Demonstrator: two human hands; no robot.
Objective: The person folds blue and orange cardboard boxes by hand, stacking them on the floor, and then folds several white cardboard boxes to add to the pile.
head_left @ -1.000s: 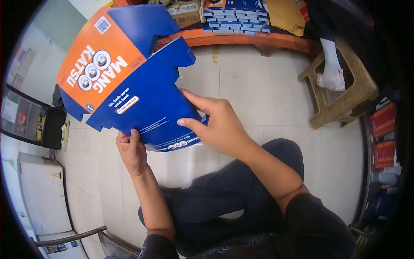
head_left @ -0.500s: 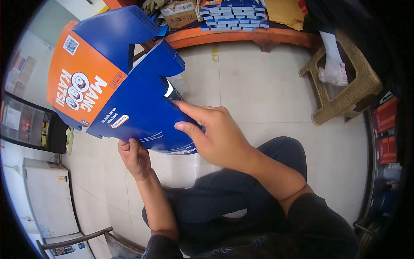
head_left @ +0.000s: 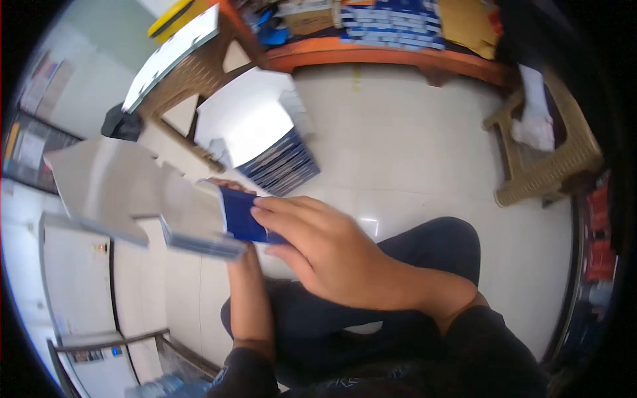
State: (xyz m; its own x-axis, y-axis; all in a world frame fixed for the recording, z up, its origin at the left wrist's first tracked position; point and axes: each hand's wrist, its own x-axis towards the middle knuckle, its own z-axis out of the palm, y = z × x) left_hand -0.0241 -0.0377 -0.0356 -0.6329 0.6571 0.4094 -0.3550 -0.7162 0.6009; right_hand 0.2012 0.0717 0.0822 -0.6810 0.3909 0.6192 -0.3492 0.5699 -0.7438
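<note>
Grey-white inner faces of printed cardboard box blanks [head_left: 109, 182] are turned up before me, slightly blurred; several layers show at the lower edge. A blue flap [head_left: 242, 212] is folded up at their right end. My right hand [head_left: 325, 245] is closed on this flap, fingers across its blue face and thumb below. Behind the flap, my left hand [head_left: 233, 186] grips the blanks, with only some fingertips and the forearm showing. Just beyond my hands, a stack of blanks [head_left: 249, 116] lies white side up with blue edges.
A brown plastic stool [head_left: 192, 76] with more white-topped sheets [head_left: 176, 56] stands at upper left. Blue cartons [head_left: 391, 26] are piled on an orange bench [head_left: 358, 56]. Another person's foot [head_left: 534, 132] rests on a second stool [head_left: 557, 172] at right.
The blanks have flipped from their blue and orange printed side to the pale side and moved down-left. My right hand now lies over the blue flap. The stack behind has come into view.
</note>
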